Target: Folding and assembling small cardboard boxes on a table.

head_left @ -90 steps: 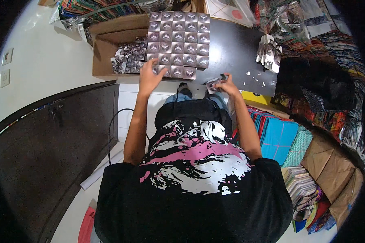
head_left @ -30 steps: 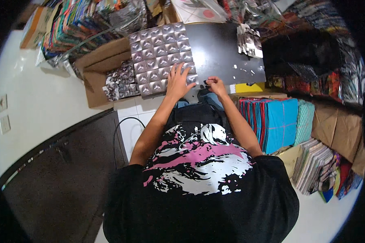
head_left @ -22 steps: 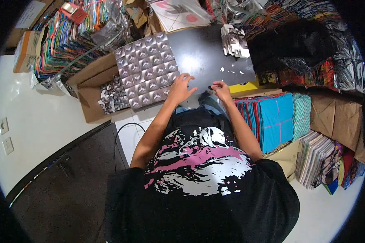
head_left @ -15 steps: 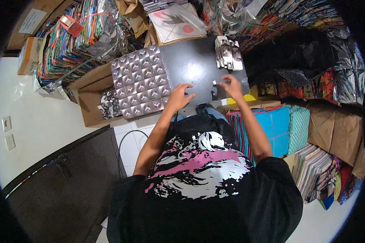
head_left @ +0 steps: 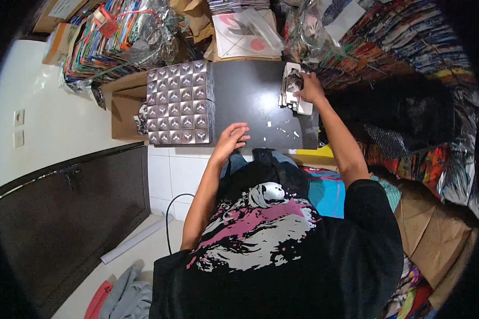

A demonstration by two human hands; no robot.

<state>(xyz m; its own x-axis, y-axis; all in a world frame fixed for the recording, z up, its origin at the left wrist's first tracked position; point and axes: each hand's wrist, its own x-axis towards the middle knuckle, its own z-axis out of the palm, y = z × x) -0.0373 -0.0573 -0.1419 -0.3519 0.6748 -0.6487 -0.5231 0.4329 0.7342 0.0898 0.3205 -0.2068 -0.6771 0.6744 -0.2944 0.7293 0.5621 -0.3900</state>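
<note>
Reaching to the far right of the desk, your right hand is now at the cartons, the grey-and-white pile; half a second ago it was short of them, nearer the front edge. Its fingers touch the pile, but you cannot tell whether they have closed on one. Your left hand has come off the boxes and hangs near the front edge, fingers loosely bent and holding nothing. Three seconds ago the front row of boxes was one short at its right end; now it is full, so that placement looks done and the work has shifted to the pile. The boxes sit at the left, beside the open cardboard box. White scraps lie between your hands.
</note>
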